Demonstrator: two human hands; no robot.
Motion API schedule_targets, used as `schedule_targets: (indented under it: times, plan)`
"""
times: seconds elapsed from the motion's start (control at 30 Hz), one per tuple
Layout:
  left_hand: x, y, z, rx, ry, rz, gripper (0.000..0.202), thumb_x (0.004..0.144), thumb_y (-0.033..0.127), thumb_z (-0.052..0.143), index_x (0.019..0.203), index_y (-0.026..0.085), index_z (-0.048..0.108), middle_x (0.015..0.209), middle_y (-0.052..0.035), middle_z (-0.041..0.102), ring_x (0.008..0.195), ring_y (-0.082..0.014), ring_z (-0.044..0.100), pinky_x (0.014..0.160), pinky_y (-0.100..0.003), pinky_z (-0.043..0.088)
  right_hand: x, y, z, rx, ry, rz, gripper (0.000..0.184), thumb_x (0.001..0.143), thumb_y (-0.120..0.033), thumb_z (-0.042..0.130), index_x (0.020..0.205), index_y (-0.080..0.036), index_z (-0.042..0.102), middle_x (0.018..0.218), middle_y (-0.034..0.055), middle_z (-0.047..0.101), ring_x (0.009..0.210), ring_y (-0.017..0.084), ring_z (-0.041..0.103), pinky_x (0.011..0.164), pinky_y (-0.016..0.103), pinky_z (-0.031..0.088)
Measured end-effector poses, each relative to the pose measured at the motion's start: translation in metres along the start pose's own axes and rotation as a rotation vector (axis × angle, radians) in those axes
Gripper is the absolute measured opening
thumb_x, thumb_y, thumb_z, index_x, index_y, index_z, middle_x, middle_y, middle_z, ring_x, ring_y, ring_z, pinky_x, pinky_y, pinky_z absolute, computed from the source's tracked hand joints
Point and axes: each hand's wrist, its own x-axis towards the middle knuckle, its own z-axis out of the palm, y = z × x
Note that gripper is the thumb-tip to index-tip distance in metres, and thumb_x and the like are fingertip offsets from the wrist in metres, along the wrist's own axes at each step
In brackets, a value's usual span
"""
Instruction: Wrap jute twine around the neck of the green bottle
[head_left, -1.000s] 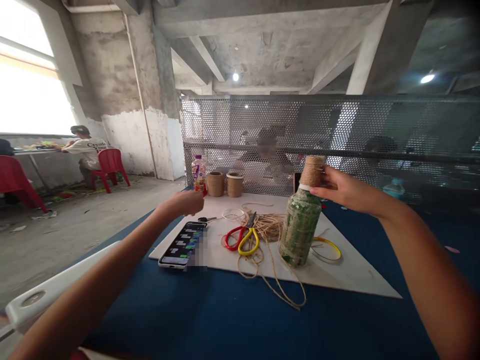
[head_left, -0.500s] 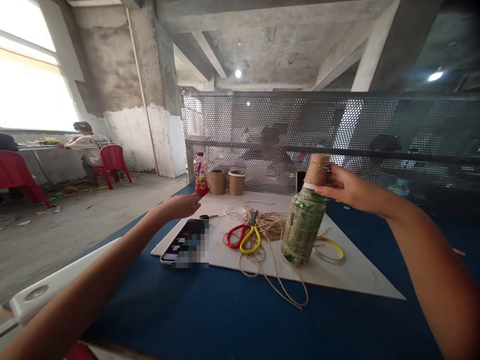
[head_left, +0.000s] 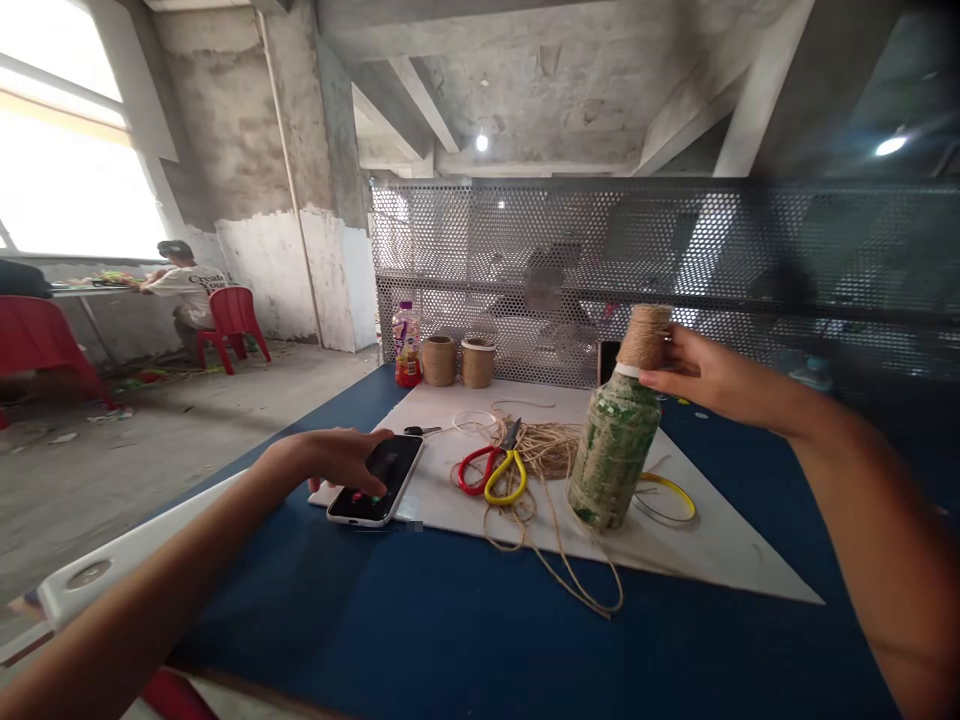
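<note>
A green bottle (head_left: 613,455) partly wound in jute twine stands tilted on a white board (head_left: 697,545). My right hand (head_left: 701,375) grips its twine-wrapped neck. My left hand (head_left: 330,458) rests on a phone (head_left: 379,478) at the board's left edge, fingers lying over the dark screen. A tangle of loose twine (head_left: 551,455) lies between phone and bottle, with red and yellow scissors (head_left: 495,472) on top of it.
A blue cloth covers the table (head_left: 450,630). Two twine spools (head_left: 457,361) and a drink bottle (head_left: 407,344) stand at the back by a perforated metal screen (head_left: 675,260). A yellow ring (head_left: 667,497) lies behind the bottle. A person sits on a red chair far left.
My left hand has drawn back from the far drink bottle and come down onto the phone, whose screen has gone mostly dark. My right hand has kept its hold on the bottle neck.
</note>
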Motion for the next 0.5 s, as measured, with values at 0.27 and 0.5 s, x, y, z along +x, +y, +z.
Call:
schedule_targets:
  times: [0.27,0.5]
  plan:
    - [-0.003,0.0004,0.0002,0.031,0.041,0.019,0.078,0.058,0.04,0.067,0.134,0.031,0.05,0.076,-0.0025,0.055,0.057,-0.0219,0.052,0.038,-0.032,0.043,-0.001,0.0014,-0.0009,-0.015,0.01,0.017,0.047,0.084,-0.046,0.061,0.126,-0.032,0.045,0.132,0.0061,0.056,0.123,0.028,0.053,0.102,0.043,0.049]
    - [-0.0035,-0.0013,0.0002,0.002,0.03,0.014,0.076,0.058,0.037,0.068,0.132,0.036,0.05,0.069,0.0003,0.055,0.055,-0.0174,0.048,0.041,-0.028,0.043,0.0002,0.0058,-0.0013,-0.017,0.015,0.027,0.048,0.084,-0.047,0.061,0.127,-0.037,0.044,0.126,0.0032,0.06,0.119,0.029,0.055,0.104,0.046,0.047]
